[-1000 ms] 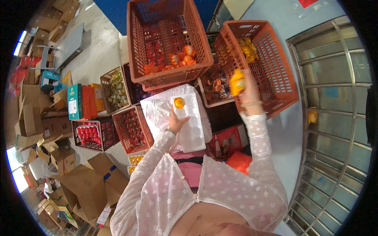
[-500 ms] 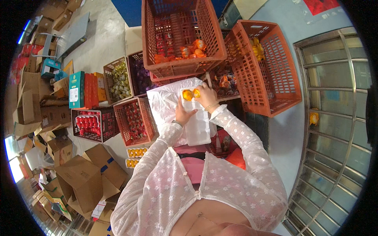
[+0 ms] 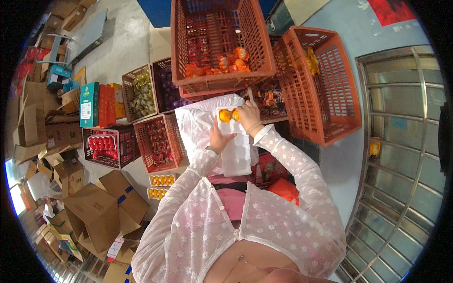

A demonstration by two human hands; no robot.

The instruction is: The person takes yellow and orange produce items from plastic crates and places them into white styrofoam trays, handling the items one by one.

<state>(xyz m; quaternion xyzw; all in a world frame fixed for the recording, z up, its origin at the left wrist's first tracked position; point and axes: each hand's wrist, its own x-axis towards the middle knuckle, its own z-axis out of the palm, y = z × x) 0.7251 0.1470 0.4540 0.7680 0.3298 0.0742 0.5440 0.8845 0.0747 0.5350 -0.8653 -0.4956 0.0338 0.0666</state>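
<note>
Tray (image 3: 237, 158) of white plastic bears two yellow-wrapped balls (image 3: 224, 116) at its far end; my right hand (image 3: 248, 114) curls round one, my left (image 3: 219, 139), thumb spread wide, touches the side. Orange-wrapped balls (image 3: 240, 53) lie in the tall crate (image 3: 226, 82).

A person's two bare hands meet close together in front of the torso, seen from above. The left arm (image 3: 172, 203) reaches up and slightly inward from the lower edge, bent at the elbow. Its left hand (image 3: 220, 139) points its index finger (image 3: 215, 126) forward, the thumb (image 3: 230, 137) spread widely to the right; the other fingers are hard to make out. The right arm (image 3: 297, 177) angles inward, elbow out to the side. The right hand (image 3: 248, 114) is slightly farther forward, its fingers bent and drawn together, pointing left.
</note>
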